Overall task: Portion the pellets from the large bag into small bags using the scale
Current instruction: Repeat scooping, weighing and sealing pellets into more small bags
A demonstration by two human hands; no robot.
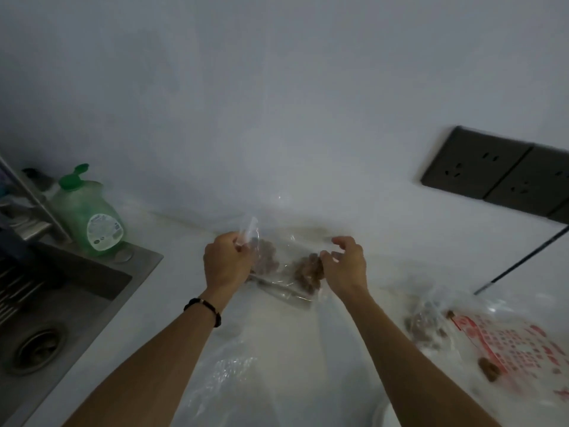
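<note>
Head view: left hand (226,261) pinches the small bag's (277,266) clear top edge; right hand (345,265), fingers curled, pinches its other side; pellets (308,272) already sit between the grips; large bag (480,337), right of the right hand, apparently holds more; scale unseen.

Small bag (286,266) lies mid-table (172,303) between both hands; sink (61,303) and bottle (89,217) left; large bag (492,340) right; sockets (498,171) behind.

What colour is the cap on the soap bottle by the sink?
Green, on the soap bottle, seen in the head view.
</note>
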